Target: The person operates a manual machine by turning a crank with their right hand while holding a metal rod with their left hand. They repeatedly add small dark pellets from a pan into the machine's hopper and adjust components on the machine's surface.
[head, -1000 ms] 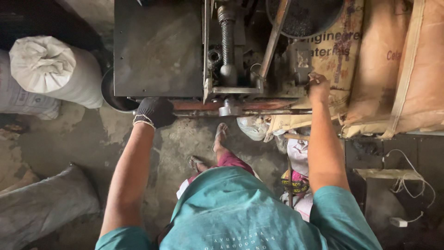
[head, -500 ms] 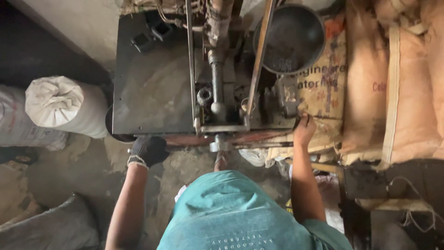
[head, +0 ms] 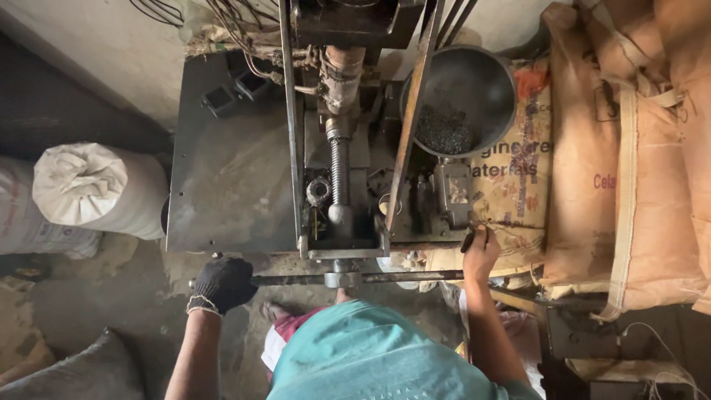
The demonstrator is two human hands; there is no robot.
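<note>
Steel bar: a long horizontal handle bar (head: 333,279) runs across the front of the machine (head: 341,185), just below its edge.
Left hand: the left hand (head: 222,284), in a black glove, is closed around the left end of the bar.
Right hand: the right hand (head: 480,250) is bare, fingers curled at the machine's right front corner, touching a small dark part there; the grip itself I cannot tell.
Change: half a second ago the view sat lower; the head has since lifted, so the bowl (head: 459,100) of dark grains and the upright screw (head: 338,174) show in full, while both hands hold the same places.
Meaning: the stance looks settled, with the work at the bar ongoing.
Surroundings: white sack (head: 96,189) at left, tan sacks (head: 637,178) at right.
</note>
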